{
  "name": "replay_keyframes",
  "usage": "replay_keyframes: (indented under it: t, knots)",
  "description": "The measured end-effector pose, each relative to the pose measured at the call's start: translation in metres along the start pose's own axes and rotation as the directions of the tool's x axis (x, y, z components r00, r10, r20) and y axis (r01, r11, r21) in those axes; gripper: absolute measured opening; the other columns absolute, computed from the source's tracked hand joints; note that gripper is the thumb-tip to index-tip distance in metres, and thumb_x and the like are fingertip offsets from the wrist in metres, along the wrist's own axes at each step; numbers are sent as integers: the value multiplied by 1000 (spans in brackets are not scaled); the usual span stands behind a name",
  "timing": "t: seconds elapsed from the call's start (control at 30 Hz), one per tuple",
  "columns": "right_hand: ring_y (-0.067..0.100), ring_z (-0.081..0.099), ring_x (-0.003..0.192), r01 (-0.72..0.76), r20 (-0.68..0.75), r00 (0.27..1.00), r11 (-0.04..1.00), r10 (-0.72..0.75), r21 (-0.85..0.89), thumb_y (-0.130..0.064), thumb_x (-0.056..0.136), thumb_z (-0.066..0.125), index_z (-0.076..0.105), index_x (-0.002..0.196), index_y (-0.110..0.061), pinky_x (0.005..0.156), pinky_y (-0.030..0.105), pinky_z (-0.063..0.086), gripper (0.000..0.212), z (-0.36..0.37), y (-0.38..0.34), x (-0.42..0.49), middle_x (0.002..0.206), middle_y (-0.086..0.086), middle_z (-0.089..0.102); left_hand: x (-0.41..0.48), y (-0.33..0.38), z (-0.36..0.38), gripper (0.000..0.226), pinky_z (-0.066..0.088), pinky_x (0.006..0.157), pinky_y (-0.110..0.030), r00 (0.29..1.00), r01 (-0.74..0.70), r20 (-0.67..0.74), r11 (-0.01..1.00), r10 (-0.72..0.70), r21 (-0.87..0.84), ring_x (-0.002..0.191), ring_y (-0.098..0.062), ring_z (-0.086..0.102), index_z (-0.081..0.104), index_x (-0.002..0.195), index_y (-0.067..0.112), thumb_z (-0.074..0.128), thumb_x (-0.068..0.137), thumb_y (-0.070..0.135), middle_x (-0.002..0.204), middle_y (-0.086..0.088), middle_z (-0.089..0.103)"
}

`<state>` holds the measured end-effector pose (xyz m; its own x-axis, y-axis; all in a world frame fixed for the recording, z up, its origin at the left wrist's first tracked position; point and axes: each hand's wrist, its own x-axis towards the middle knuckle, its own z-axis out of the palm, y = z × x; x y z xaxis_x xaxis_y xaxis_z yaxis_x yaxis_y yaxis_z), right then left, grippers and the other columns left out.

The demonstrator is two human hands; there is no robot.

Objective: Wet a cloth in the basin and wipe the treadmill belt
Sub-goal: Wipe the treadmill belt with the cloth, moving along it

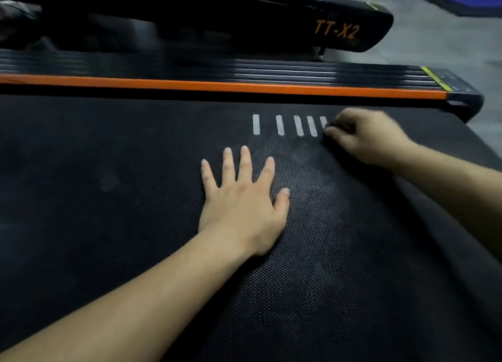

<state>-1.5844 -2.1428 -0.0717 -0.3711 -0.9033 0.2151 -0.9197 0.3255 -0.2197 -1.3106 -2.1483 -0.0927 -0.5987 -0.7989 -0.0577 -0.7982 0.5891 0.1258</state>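
Gripping what seems a dark cloth (336, 125), the right hand (369, 137) has its fingers (332, 130) clenched round it at the right end of the white stripes (279, 125). The left hand (244, 198) lies flat and released just below them. The treadmill belt (108, 226) runs long leftward from the stripes.

belt (108, 198): black, fine dotted weave | marks (279, 125): white | rail stripe (190, 85): orange | cloth (333, 126): dark

left hand (241, 207) flat on belt (108, 198), fingers spread — right hand (364, 136) curled beside white stripes (279, 125)
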Motion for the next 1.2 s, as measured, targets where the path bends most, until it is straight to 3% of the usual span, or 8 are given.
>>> replay_keyframes:
  t: [0.13,0.27,0.4,0.6,0.73,0.83,1.0,1.2]
  knots:
    - [34,59,112,-270,-82,959,963,270,13,-53,94,53,62,117,-23,94,42,43,39,-6,19,13,117,8,68,0,1,1,69,-12,118,-64,1000,4,3,1000,-4,-6,153,-33,-19,1,160,35,8,98,63,169,-9,-11]
    - [29,63,101,-70,19,997,996,70,48,-53,92,57,63,97,-27,84,36,45,27,-8,-19,-35,104,2,70,0,2,2,69,-11,118,-65,1000,4,12,1000,-4,4,153,-33,-19,1,160,35,8,98,63,169,-9,-10]
    - [28,63,84,194,79,976,976,-202,98,-48,88,59,64,89,-22,74,36,46,27,-15,-34,-96,83,-2,65,-1,2,0,68,-11,118,-64,1000,18,17,1000,-19,15,153,-33,-18,2,160,36,10,98,63,169,-9,-11]
    - [34,62,104,-189,-38,981,980,192,67,-48,93,56,64,98,-24,89,40,46,25,-15,-5,-55,110,7,70,-1,3,0,68,-11,119,-64,999,21,37,1000,-22,6,154,-32,-17,4,160,37,12,98,63,169,-8,-8]
    - [25,64,90,50,47,997,985,-59,164,-53,89,56,61,88,-28,79,35,46,26,-20,-38,-123,83,-9,63,-1,1,0,69,-10,119,-64,999,22,26,1000,-22,7,154,-32,-16,5,160,37,12,97,64,169,-8,-7]
    - [21,62,79,161,121,976,973,-182,162,-60,85,47,62,87,-27,77,38,48,36,-29,-31,-157,77,-11,58,0,2,-1,68,-10,119,-64,999,30,24,999,-30,11,154,-31,-15,5,160,38,12,98,64,170,-7,-7]
    - [31,62,94,-129,-7,991,988,130,82,-52,93,53,51,83,-26,84,40,41,28,-27,-7,-127,86,-2,60,-2,3,-3,67,-9,120,-62,998,45,38,999,-45,20,155,-30,-14,6,160,38,14,99,64,170,-7,-6]
    - [18,62,80,245,135,949,936,-285,253,-60,85,42,57,83,-29,72,35,44,34,-50,-52,-242,77,-12,59,-31,19,-13,66,-8,122,-58,993,40,112,999,-38,-15,155,-30,-13,8,161,34,22,102,59,170,-8,-6]
